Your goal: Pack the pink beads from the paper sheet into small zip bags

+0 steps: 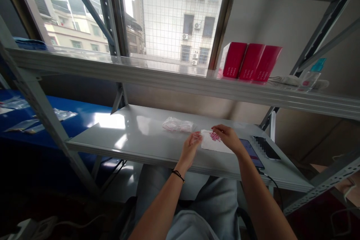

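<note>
The right hand [227, 138] pinches a white packet [210, 141] at its edge; just beside it, the left hand [191, 147] curls, its grip impossible to tell.

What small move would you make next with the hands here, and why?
Probably the left hand should pinch the near edge of the white sheet, keeping it steady. Its fingertips are already at that edge, while the right hand lies on the sheet's pink-marked part. The tablet sits close on the right, so easing the sheet leftward seems safer.
</note>
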The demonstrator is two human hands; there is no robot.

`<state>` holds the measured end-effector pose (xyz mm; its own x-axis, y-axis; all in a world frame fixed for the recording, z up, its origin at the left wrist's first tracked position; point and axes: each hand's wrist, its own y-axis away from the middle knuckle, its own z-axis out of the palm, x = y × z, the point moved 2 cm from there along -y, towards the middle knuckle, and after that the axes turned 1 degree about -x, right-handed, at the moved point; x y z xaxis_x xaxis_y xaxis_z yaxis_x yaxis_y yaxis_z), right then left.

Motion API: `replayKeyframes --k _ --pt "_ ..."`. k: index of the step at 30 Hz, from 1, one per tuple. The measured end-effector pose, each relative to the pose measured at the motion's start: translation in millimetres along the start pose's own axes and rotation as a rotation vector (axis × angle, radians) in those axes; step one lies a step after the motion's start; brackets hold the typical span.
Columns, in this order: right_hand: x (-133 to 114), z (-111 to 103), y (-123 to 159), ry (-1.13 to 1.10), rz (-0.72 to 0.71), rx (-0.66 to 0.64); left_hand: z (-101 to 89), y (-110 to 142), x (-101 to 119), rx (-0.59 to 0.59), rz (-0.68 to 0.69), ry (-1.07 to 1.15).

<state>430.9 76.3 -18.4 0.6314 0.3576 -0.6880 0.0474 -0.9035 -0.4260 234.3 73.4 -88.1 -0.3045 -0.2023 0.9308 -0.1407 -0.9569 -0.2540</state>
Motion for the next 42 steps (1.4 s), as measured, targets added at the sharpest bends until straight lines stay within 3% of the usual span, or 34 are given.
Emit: replayKeyframes --k 3,6,8,11,14,16,22,25,32,38,42 --pt "15.0 -8.2 7.3 0.056 0.038 0.060 -2.4 1.3 1.5 0.030 -0.134 0.074" --pt "8.2 -7.2 20.4 0.035 0.036 0.062 -4.2 2.4 5.2 -0.001 -0.229 0.164" --pt "-10.3 -2.2 31.5 -0.039 -0.055 -0.014 -4.6 5.1 9.6 -0.077 -0.223 0.223" --pt "-45.6 6.9 51.8 -0.119 -0.223 -0.207 -5.3 18.2 14.5 -0.284 -0.257 0.290" --pt "-67.6 17.6 78.1 -0.140 -0.276 -0.385 -13.8 44.0 17.7 -0.465 -0.290 0.289" --pt "-70.8 28.4 99.8 -0.150 -0.268 -0.432 -26.5 65.4 19.8 -0.522 -0.258 0.194" --pt "-53.5 87.7 171.5 -0.140 -0.096 -0.375 -78.0 125.9 8.9 -0.514 -0.092 -0.477" --pt "-46.8 118.7 194.4 -0.207 -0.053 -0.385 -93.0 142.6 -3.4 -0.503 -0.054 -0.663" --pt "-20.2 155.4 211.8 -0.692 0.312 -0.214 -95.4 142.3 1.1 -0.469 -0.010 -0.596" --pt "-12.5 152.2 210.7 -0.675 0.286 -0.178 -98.1 143.1 1.4 -0.356 -0.060 -0.611" --pt "-6.6 148.1 212.3 -0.658 0.310 -0.155 -95.5 143.7 3.2 -0.392 -0.078 -0.590"
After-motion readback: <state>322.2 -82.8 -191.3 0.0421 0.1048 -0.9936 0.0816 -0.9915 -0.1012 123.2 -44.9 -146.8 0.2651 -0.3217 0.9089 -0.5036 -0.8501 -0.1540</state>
